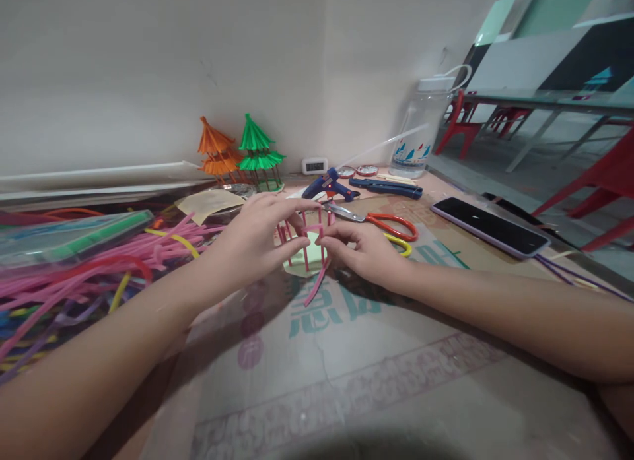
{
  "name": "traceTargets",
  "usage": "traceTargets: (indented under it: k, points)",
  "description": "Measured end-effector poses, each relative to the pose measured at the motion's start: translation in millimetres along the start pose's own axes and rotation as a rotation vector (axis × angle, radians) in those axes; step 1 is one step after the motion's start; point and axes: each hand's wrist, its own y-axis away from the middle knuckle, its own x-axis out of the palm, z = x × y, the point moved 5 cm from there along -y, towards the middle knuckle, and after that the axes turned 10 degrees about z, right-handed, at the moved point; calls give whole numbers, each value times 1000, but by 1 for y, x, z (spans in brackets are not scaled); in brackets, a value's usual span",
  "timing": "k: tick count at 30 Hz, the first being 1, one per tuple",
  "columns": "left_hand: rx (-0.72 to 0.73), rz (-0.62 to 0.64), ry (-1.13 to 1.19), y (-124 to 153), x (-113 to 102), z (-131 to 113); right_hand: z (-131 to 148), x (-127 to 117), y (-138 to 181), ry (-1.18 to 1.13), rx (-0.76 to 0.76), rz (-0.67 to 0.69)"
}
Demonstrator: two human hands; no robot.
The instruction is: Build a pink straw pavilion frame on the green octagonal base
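A small model with thin red posts stands on a pale green base (300, 262) between my two hands. My left hand (262, 232) curls over its left side, fingers behind the posts and thumb in front. At the right posts, my right hand (366, 252) pinches a pink pipe cleaner (316, 290), whose loose end hangs down past the base. Part of the pink strip runs across the posts near their tops. My left fingers hide some of the posts.
Orange (214, 143) and green (255, 146) tiered pavilion models stand by the wall. Behind my hands lie a blue glue gun (324, 183) and red-handled scissors (391, 226). Pink pipe cleaners (99, 275) pile up at left. A phone (488, 226) and water bottle (419, 127) are at right.
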Motion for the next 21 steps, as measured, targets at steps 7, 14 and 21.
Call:
traceTargets:
  k: [7,14,21]
  points:
    - [34,22,-1,-4,-2,-3,1,0,-1,-12,-7,0]
    - [43,32,-1,-4,2,-1,0,0,-1,-5,11,4]
    - [79,24,-21,-4,3,-1,3,-1,-1,14,-18,-4]
